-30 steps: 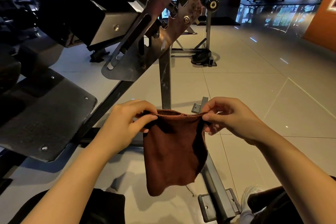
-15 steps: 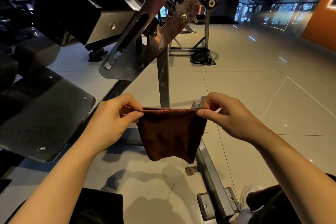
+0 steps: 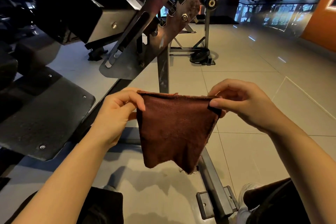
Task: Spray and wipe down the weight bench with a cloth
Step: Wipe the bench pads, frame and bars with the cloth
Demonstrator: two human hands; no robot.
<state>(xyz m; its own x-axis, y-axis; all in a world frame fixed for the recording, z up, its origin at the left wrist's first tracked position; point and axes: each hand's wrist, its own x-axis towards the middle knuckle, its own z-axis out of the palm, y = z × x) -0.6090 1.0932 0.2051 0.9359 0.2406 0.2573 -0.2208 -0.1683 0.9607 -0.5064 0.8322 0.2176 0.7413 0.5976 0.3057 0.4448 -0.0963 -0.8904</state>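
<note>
A dark brown cloth [image 3: 174, 129] hangs stretched between both hands in the middle of the view, its top edge pulled taut. My left hand [image 3: 116, 114] pinches the cloth's upper left corner. My right hand [image 3: 243, 103] pinches the upper right corner between thumb and fingers. The weight bench stands behind and to the left: its black seat pad [image 3: 41, 114] is at the left, and its metal adjustment plate [image 3: 145, 42] and upright post [image 3: 163, 71] rise just beyond the cloth. No spray bottle is in view.
The bench's floor rail [image 3: 212, 183] runs under the cloth toward my right foot. A weight plate [image 3: 200, 57] lies at the base of a stand on the tiled floor behind. An orange wall [image 3: 320, 16] is at the far right.
My hands have moved apart and pulled the cloth wider and flat; a second ago it hung folded and narrower between them.
</note>
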